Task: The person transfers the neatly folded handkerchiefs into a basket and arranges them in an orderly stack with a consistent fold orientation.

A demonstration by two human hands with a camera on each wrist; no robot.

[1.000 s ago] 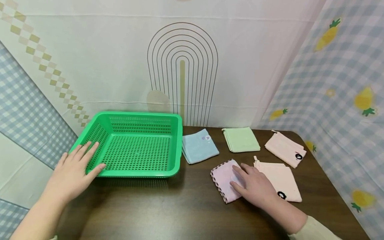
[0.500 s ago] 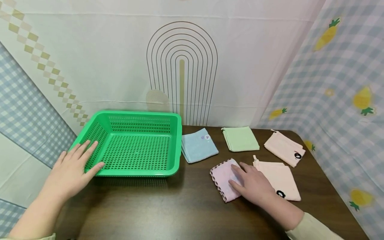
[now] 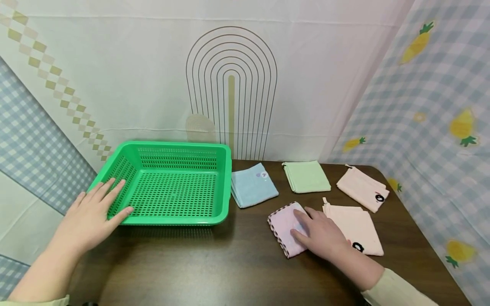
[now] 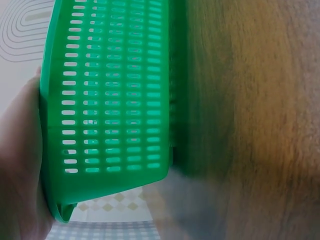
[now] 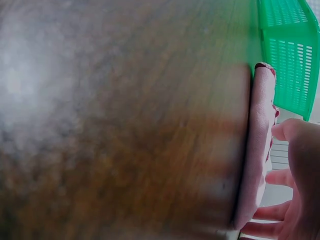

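My left hand (image 3: 86, 219) rests on the left front corner of a green plastic basket (image 3: 172, 220), its fingers spread over the rim. In the left wrist view the hand lies along the rim of the perforated basket wall (image 4: 110, 100). On the folded pink cloth with a checkered edge (image 3: 285, 229) rests my right hand (image 3: 323, 233), fingers extended and slightly bent. From the right wrist view, fingertips touch the top of that cloth (image 5: 257, 145), which lies flat on the table. A folded pale pink cloth with a black ring mark (image 3: 360, 229) lies just right of this hand, partly hidden by it.
The basket stands on a dark wooden table (image 3: 199, 272) against a patterned curtain (image 3: 153, 76). A folded blue cloth (image 3: 252, 187) lies beside the basket, a green one (image 3: 307, 177) farther right. Another pale pink cloth (image 3: 361, 187) lies near the right table edge.
The view has shifted slightly. Both hands keep their places, the left on the basket and the right on the checkered-edge cloth.
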